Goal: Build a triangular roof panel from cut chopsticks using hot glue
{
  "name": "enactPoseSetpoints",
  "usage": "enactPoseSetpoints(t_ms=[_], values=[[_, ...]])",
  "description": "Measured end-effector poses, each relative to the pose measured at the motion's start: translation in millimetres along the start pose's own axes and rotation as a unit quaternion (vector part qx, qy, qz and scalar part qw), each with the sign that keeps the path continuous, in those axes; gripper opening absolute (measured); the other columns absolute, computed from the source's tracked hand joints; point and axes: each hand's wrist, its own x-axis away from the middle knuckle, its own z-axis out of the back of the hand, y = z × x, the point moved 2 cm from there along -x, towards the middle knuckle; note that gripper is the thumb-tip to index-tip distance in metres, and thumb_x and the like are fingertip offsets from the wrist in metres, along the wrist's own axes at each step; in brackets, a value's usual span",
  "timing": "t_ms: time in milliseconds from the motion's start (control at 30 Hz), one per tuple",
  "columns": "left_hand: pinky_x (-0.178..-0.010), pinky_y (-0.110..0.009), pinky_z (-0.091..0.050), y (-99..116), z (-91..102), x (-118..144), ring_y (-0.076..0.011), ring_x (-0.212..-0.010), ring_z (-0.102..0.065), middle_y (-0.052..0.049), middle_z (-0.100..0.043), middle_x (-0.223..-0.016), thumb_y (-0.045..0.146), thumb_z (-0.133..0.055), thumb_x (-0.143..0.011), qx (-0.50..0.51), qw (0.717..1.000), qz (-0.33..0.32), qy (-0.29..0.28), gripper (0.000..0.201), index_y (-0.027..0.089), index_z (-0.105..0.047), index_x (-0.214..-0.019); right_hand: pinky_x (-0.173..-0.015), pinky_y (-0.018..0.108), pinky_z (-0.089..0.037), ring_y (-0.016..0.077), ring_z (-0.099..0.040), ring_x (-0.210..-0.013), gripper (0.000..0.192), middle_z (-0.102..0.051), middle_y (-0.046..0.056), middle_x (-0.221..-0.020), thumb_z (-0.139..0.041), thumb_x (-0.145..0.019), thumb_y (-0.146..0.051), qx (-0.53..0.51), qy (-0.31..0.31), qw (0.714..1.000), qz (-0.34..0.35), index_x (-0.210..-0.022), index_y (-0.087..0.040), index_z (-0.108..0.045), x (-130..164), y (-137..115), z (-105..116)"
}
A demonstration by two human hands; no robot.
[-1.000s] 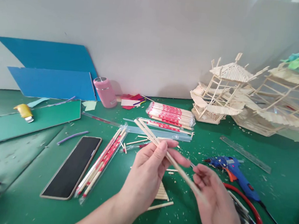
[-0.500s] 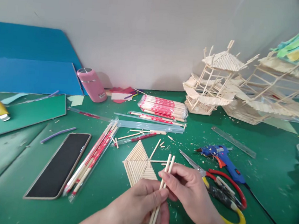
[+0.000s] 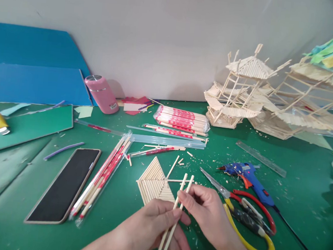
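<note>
Both hands hold a pair of bare wooden chopsticks (image 3: 184,185) that runs from the bottom edge up to the middle of the green table. My left hand (image 3: 152,229) grips them low down with thumb and fingers. My right hand (image 3: 205,213) pinches them nearer the upper ends. Just behind the hands lies a flat panel of glued sticks (image 3: 153,180), shaped like a pointed roof section.
Yellow-and-red-handled scissors (image 3: 245,221) and a blue glue gun (image 3: 248,176) lie right of my hands. A phone (image 3: 65,184) and wrapped chopsticks (image 3: 102,179) lie left, a wrapped bundle (image 3: 181,119) and pink bottle (image 3: 101,93) behind. Stick-built pavilion models (image 3: 240,89) stand far right, near a clear ruler (image 3: 260,158).
The chopsticks went from held slanted and high to nearly upright and low in front of me. The view shifted, uncovering the stick panel. In the last half second the two sticks spread slightly.
</note>
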Motion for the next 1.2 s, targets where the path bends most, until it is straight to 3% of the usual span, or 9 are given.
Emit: enactPoseSetpoints(t_ms=[167, 233, 300, 500, 667, 833, 967, 1100, 1200], values=[[-0.056, -0.023, -0.043, 39, 12.8, 7, -0.012, -0.056, -0.059, -0.005, -0.063, -0.073, 0.041, -0.044, -0.085, -0.245, 0.963, -0.051, 0.094, 0.031, 0.014, -0.056, -0.079, -0.045, 0.021, -0.024, 0.0076, -0.028, -0.05, 0.04, -0.03, -0.007, -0.052, -0.049, -0.081, -0.048, 0.026, 0.043, 0.999, 0.005, -0.056, -0.019, -0.041, 0, 1, 8], [-0.045, -0.021, -0.035, 64, 20.1, 4, -0.0088, -0.042, -0.046, 0.001, -0.056, -0.056, 0.039, -0.036, -0.088, -0.446, 0.877, -0.115, 0.136, 0.035, 0.016, -0.055, -0.069, -0.046, 0.022, -0.022, 0.0078, -0.027, -0.05, 0.04, -0.028, -0.007, -0.052, -0.049, -0.081, -0.048, 0.029, 0.049, 0.998, 0.004, -0.056, -0.019, -0.041, 1, 2, 9], [-0.044, -0.02, -0.032, 89, 27.2, -3, -0.0098, -0.044, -0.043, 0.002, -0.048, -0.05, 0.032, -0.036, -0.089, -0.633, 0.696, -0.242, 0.236, 0.038, 0.017, -0.048, -0.057, -0.046, 0.022, -0.023, 0.0083, -0.03, -0.049, 0.039, -0.032, -0.007, -0.052, -0.048, -0.082, -0.048, 0.031, 0.053, 0.998, 0.002, -0.057, -0.018, -0.045, 1, 3, 10], [-0.06, -0.023, -0.035, 102, 50.7, -40, -0.0125, -0.07, -0.052, 0.001, -0.051, -0.071, 0.018, -0.034, -0.086, -0.693, 0.567, -0.312, 0.319, 0.027, 0.014, -0.056, -0.071, -0.052, 0.023, -0.034, 0.0107, -0.043, -0.054, 0.04, -0.047, -0.003, -0.059, -0.035, -0.088, -0.048, 0.019, 0.061, 0.998, 0.012, -0.063, -0.019, -0.047, 7, 9, 18], [-0.074, -0.028, -0.036, 99, 61.2, -49, -0.0158, -0.086, -0.05, 0.0, -0.051, -0.082, 0.014, -0.026, -0.085, -0.732, 0.505, -0.33, 0.318, 0.033, 0.008, -0.058, -0.077, -0.049, 0.023, -0.039, 0.0107, -0.047, -0.05, 0.032, -0.048, -0.004, -0.058, -0.034, -0.09, -0.045, 0.041, 0.078, 0.996, 0.016, -0.078, -0.022, -0.052, 24, -2, 32], [-0.074, -0.036, -0.034, 93, 63.5, -38, -0.0207, -0.086, -0.047, -0.008, -0.054, -0.089, 0.018, -0.037, -0.086, -0.76, 0.466, -0.351, 0.285, 0.024, 0.01, -0.06, -0.086, -0.07, 0.026, -0.046, 0.0141, -0.059, -0.076, 0.025, -0.061, 0.0, -0.081, -0.042, -0.089, -0.034, 0.281, 0.05, 0.949, 0.133, -0.108, -0.03, -0.057, 29, -16, 37], [-0.069, -0.034, -0.032, 57, 45.7, -4, -0.0181, -0.074, -0.044, -0.005, -0.055, -0.075, 0.021, -0.041, -0.087, -0.776, 0.456, -0.374, 0.222, 0.022, 0.016, -0.058, -0.074, -0.071, 0.029, -0.048, 0.0172, -0.059, -0.088, 0.03, -0.063, 0.003, -0.098, -0.039, -0.09, -0.029, 0.386, 0.038, 0.907, 0.163, -0.116, -0.027, -0.052, 24, -12, 36], [-0.067, -0.034, -0.027, 2, 25.2, 24, -0.0182, -0.07, -0.041, -0.004, -0.052, -0.071, 0.016, -0.043, -0.086, -0.825, 0.439, -0.344, 0.09, 0.015, 0.015, -0.056, -0.079, -0.059, 0.027, -0.047, 0.0154, -0.061, -0.069, 0.025, -0.065, 0.002, -0.08, -0.038, -0.09, -0.03, 0.411, 0.051, 0.899, 0.146, -0.112, -0.023, -0.05, 21, -5, 33], [-0.065, -0.035, -0.025, -21, 22.2, 26, -0.0201, -0.071, -0.039, -0.008, -0.052, -0.077, 0.008, -0.04, -0.084, -0.845, 0.438, -0.287, 0.109, 0.016, 0.013, -0.055, -0.085, -0.056, 0.025, -0.044, 0.0132, -0.058, -0.063, 0.014, -0.061, 0.0, -0.074, -0.041, -0.089, -0.029, 0.411, 0.022, 0.901, 0.136, -0.09, -0.022, -0.053, 19, 1, 29]])
